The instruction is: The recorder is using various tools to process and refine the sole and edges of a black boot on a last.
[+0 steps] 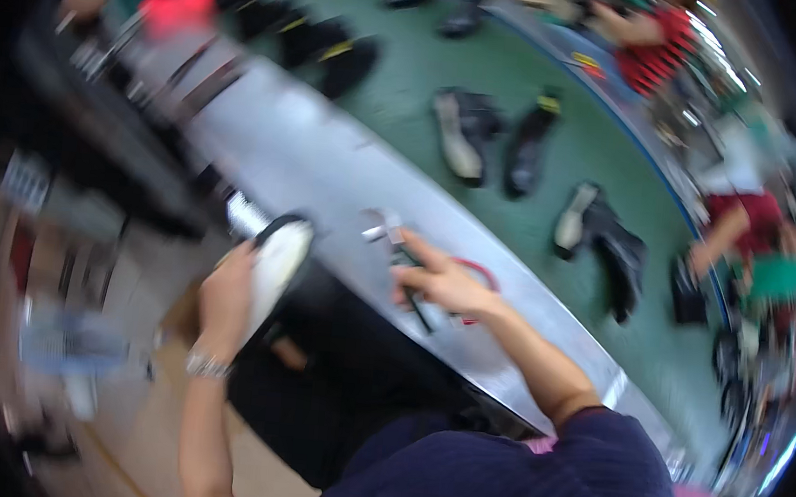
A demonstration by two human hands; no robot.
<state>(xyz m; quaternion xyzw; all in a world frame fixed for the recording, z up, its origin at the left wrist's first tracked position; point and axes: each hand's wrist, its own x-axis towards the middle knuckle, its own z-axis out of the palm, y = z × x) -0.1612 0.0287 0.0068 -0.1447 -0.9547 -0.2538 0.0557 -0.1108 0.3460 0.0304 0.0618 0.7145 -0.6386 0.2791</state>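
My left hand [228, 299], with a metal bracelet at the wrist, is closed on a black shoe with a white sole [280, 265]. The sole faces up, tilted, beside the near edge of the metal worktable. Above the tabletop my right hand [444, 282] has its fingers closed around a thin tool with a dark green handle [422, 318]. Small pale pieces [376, 228] show just past its fingertips, too blurred to name. A red ring-shaped thing [478, 275] lies by that hand, partly hidden under it.
Beyond the metal worktable [286, 128] runs a green conveyor belt [409, 109] carrying several dark shoes and boots [461, 137]. Other people work along its far side, one in a red striped top [655, 49]. A black machine part [99, 132] stands at the left.
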